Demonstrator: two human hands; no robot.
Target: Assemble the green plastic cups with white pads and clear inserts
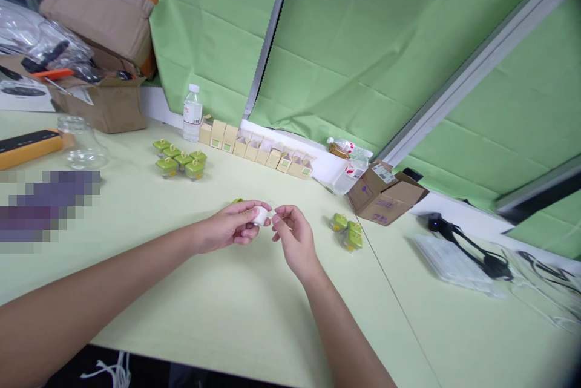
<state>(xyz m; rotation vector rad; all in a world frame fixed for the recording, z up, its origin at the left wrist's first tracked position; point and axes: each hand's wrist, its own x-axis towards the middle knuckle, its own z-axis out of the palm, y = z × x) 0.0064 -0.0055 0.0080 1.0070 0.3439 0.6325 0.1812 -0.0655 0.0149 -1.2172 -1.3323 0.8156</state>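
Note:
My left hand [231, 226] is closed around a small white rounded object [260, 216], pinched between thumb and fingers. Close beside it, my right hand [295, 240] has its thumb and forefinger pressed together at a small pale, see-through piece [271, 213], too small to name. Both hands are above the middle of the table. Just behind my left fingers shows a bit of a green lid [236, 201], mostly hidden. Several small clear containers with green lids [183, 159] stand to the left, and more green-lidded containers [354, 236] stand to the right.
Small open cardboard boxes [254, 149] line the back edge beside an upright water bottle [192, 113]. Bottles [349, 176] and a carton [385, 194] stand at back right. A clear jar [84, 143] and a full cardboard box [102, 103] are left; a black headset [472, 249] lies right.

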